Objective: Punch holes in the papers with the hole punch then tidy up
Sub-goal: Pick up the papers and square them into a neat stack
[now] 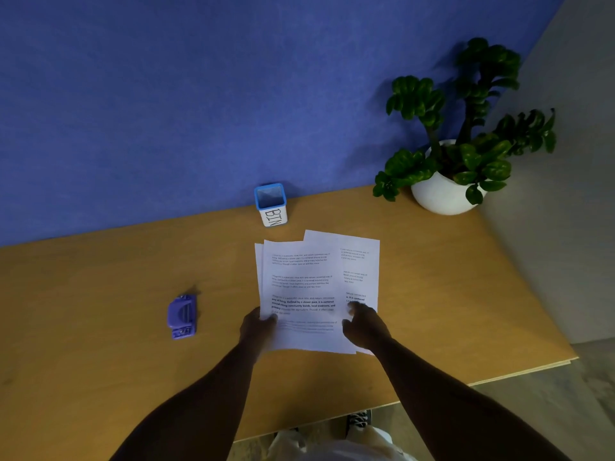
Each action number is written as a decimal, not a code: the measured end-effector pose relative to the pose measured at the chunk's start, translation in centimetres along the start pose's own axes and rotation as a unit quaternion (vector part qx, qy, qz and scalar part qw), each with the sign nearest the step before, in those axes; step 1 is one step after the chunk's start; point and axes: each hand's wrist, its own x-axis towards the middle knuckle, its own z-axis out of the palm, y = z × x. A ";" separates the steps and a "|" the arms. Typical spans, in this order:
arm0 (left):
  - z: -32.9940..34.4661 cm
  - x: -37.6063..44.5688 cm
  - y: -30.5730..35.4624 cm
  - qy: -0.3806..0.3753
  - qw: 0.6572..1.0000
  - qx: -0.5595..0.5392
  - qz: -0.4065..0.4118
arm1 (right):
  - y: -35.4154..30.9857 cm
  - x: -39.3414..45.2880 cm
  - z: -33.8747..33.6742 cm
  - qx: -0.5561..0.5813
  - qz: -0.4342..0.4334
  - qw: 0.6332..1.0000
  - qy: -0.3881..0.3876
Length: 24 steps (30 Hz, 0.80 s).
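Three printed white papers (309, 281) lie fanned and overlapping in the middle of the wooden table (100, 294). My left hand (256, 327) grips the stack's lower left corner, thumb on top of the sheets. My right hand (364, 326) rests on the lower right part of the papers, fingers curled and pressing down. A purple hole punch (182, 316) sits on the table well to the left of the papers, apart from both hands.
A small white box with a blue rim marked BIN (271, 205) stands behind the papers against the blue wall. A potted green plant (446, 191) in a white bowl occupies the back right corner. The table's right edge drops off beyond the papers.
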 end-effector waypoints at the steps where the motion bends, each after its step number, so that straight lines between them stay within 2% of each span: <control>1: -0.2 0.1 0.0 0.004 1.000 -0.005 0.000 | -0.1 0.1 -0.1 0.019 0.006 1.000 0.005; 5: -1.1 0.3 -0.1 -0.005 1.000 -0.017 0.007 | -0.2 0.7 -0.4 0.054 0.033 0.998 0.018; 9: -2.2 0.2 -0.3 -0.011 0.999 -0.017 0.028 | -0.1 1.3 -0.9 0.094 0.099 0.985 0.103; 11: -2.6 0.1 -0.4 -0.025 0.999 -0.013 0.034 | 0.1 1.7 -1.3 0.146 0.144 0.970 0.128; 13: -3.0 0.1 -0.5 -0.039 0.998 -0.008 0.041 | 0.4 2.0 -1.7 0.214 0.172 0.954 0.121; 18: -3.7 0.2 -0.9 -0.087 0.996 -0.017 0.032 | 0.3 2.1 -2.3 0.330 0.130 0.926 0.128; 24: -4.1 0.4 -0.7 -0.157 0.987 -0.030 0.024 | -0.5 1.5 -2.7 0.280 0.059 0.956 0.067</control>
